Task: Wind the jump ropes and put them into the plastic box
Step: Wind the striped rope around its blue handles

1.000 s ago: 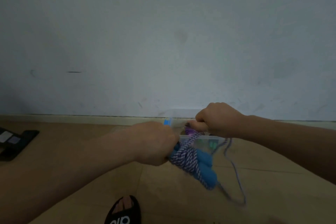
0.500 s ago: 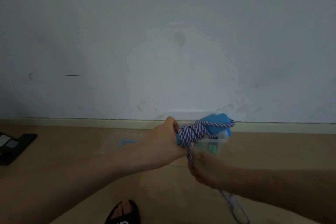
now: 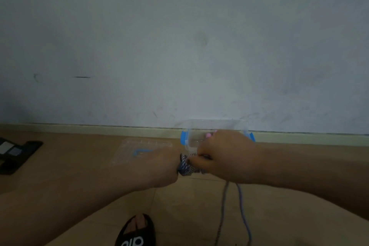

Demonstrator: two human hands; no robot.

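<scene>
My left hand (image 3: pixel 159 166) grips a wound bundle of purple-and-white jump rope (image 3: pixel 186 167); its blue handles are hidden inside the fist. My right hand (image 3: pixel 223 156) is closed on the rope right beside the bundle, knuckles up. Two loose rope strands (image 3: pixel 242 211) hang from under my right hand down toward the floor. The clear plastic box (image 3: pixel 191 136) with blue clips stands on the floor against the wall, just behind both hands. What the box holds is hidden.
The box's clear lid (image 3: pixel 139 150) with a blue mark lies flat on the floor left of the box. A dark flat object (image 3: pixel 16 156) lies at the far left. A foot in a black sandal (image 3: pixel 135 231) is at the bottom. Tan tiled floor (image 3: pixel 189 215) meets a pale wall.
My right hand has come up from below the bundle to beside it, level with my left hand. The blue handles that stuck up are now out of sight. The loose tail hangs shorter.
</scene>
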